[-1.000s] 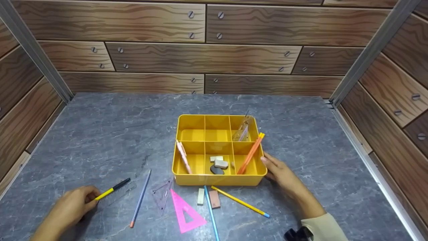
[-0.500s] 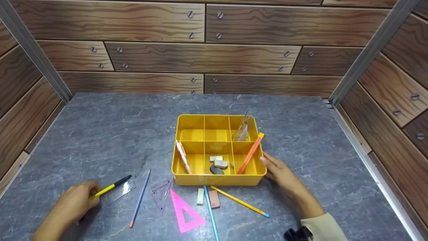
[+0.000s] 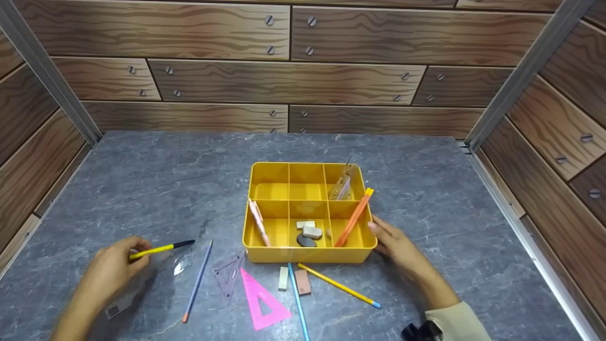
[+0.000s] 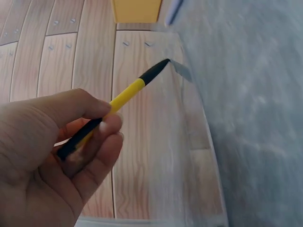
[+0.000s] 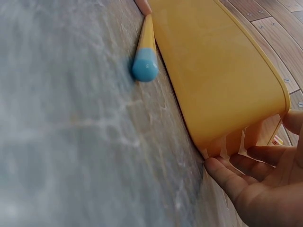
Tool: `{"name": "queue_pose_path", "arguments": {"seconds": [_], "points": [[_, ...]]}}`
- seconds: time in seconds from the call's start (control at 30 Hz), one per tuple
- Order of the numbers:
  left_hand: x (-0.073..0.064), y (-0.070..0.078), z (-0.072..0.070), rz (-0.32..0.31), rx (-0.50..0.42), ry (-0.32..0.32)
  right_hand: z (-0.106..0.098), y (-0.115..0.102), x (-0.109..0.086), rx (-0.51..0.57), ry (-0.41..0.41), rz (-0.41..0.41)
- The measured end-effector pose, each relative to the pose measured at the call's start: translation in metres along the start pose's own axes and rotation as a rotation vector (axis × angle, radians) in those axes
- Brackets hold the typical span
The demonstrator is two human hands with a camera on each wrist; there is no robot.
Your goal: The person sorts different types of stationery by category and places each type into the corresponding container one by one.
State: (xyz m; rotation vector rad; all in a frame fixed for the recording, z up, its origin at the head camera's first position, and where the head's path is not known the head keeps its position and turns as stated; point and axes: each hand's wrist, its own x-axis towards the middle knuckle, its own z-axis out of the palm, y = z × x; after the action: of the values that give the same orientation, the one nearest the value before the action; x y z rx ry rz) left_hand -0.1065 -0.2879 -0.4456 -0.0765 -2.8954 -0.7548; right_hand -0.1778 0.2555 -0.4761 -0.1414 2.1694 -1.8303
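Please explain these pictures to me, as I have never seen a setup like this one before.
There is no machine here: a person is working with two bare hands. The wide picture comes from a camera worn on the head, looking forward and down; the other two come from cameras worn on the wrists.

On the grey tabletop stands a yellow divided box with orange pencils, a pink pen and a few erasers in it. Nearer the person lie a pink set square, a yellow pencil and other stationery.

The left hand holds a yellow-and-black pen. The right hand touches the box's right side with its fingers.
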Motion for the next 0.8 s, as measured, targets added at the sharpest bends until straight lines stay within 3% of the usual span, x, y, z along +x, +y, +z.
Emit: {"name": "queue_pose_path", "arguments": {"seconds": [0.13,0.43,0.8], "points": [[0.004,0.011,-0.001,-0.019,-0.044,0.032,0.000,0.000,0.000,0.011,-0.002,-0.004],[0.017,0.034,0.001,-0.019,-0.218,0.183,0.001,0.003,0.001,0.025,0.018,0.001],[0.032,0.059,0.007,-0.002,-0.423,0.296,0.001,0.000,0.000,0.029,0.006,-0.006]]}}
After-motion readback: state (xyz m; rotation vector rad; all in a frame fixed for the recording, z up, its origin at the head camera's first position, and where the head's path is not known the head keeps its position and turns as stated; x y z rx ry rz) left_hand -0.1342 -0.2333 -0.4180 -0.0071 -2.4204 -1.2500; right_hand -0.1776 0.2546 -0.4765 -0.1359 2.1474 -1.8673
